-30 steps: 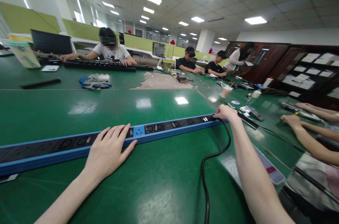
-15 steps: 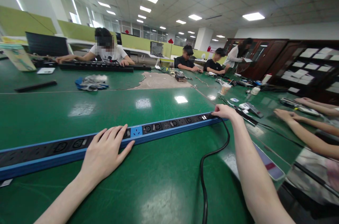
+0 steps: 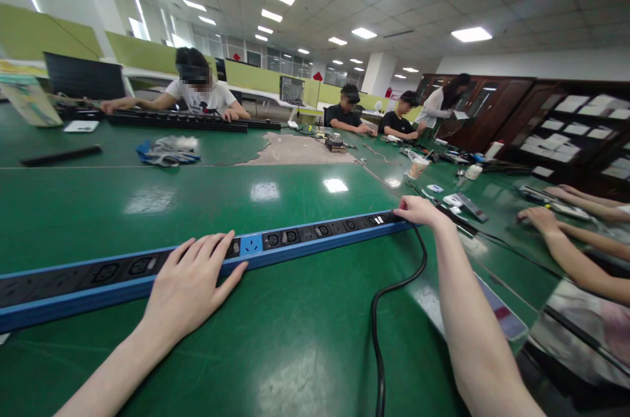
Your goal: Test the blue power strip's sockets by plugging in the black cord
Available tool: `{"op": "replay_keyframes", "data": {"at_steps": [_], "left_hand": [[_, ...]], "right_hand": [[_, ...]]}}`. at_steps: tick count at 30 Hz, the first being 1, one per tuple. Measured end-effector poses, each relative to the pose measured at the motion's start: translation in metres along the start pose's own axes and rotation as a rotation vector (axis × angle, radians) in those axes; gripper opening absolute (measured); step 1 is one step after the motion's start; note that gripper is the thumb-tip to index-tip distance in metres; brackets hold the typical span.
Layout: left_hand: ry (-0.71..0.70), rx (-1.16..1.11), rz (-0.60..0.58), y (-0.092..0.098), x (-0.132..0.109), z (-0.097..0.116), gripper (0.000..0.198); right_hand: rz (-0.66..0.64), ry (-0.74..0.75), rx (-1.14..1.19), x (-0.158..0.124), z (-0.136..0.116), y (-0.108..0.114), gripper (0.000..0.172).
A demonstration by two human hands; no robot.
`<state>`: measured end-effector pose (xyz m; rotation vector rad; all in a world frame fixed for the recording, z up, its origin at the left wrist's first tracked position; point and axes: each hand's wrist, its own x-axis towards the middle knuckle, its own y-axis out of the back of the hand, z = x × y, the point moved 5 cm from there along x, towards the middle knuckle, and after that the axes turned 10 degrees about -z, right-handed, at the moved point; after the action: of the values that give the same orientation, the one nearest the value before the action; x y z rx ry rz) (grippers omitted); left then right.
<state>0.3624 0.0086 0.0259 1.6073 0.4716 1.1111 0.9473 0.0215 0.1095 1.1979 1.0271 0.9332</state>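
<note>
A long blue-and-black power strip (image 3: 322,238) lies slantwise across the green table, with rows of black sockets and one blue socket. My left hand (image 3: 189,282) rests over its left half, fingers across the top and thumb along the near side, gripping it. At the strip's far right end, the closed fingers of my right hand (image 3: 418,210) pinch the black plug of a cord, mostly hidden by the fingers. From there the black cord (image 3: 386,292) curves down over the table toward me.
A phone (image 3: 499,308) lies beside my right forearm. Another person's hands (image 3: 541,220) are at the right edge. Farther off are gloves (image 3: 167,152), a black bar (image 3: 62,155), a cup (image 3: 418,166) and small electronic parts. Several people sit around the table.
Both my hands keep their places on the strip and plug. The view has shifted slightly. At right, the other person's hand has moved a little.
</note>
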Motion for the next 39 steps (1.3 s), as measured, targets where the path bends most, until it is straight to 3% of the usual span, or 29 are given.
{"op": "replay_keyframes", "data": {"at_steps": [3, 5, 8, 10, 13, 21, 31, 39], "left_hand": [[-0.001, -0.004, 0.006, -0.002, 0.000, -0.001, 0.075], [-0.004, 0.003, 0.005, -0.003, 0.000, -0.001, 0.075], [0.000, -0.001, 0.002, -0.003, -0.001, -0.002, 0.077], [0.007, -0.011, 0.000, -0.003, -0.001, -0.002, 0.076], [0.006, -0.012, -0.006, -0.003, -0.001, -0.002, 0.077], [-0.006, 0.025, -0.011, -0.004, 0.000, -0.001, 0.078], [-0.012, 0.018, 0.024, -0.002, -0.001, 0.000, 0.075], [-0.005, 0.007, 0.010, -0.003, -0.001, -0.001, 0.076]], "right_hand": [[0.055, 0.018, 0.220, -0.010, 0.000, 0.015, 0.029], [0.170, 0.024, 0.338, -0.021, 0.003, 0.034, 0.033], [0.339, -0.006, 0.275, -0.034, 0.007, 0.058, 0.035], [0.363, -0.062, 0.172, -0.037, 0.011, 0.062, 0.036], [0.312, -0.133, 0.046, -0.029, 0.020, 0.052, 0.035], [0.117, -0.109, -0.018, -0.003, 0.040, 0.010, 0.027], [0.059, -0.147, 0.060, 0.005, 0.043, -0.003, 0.032], [0.038, -0.254, 0.055, 0.003, 0.040, 0.002, 0.032]]}}
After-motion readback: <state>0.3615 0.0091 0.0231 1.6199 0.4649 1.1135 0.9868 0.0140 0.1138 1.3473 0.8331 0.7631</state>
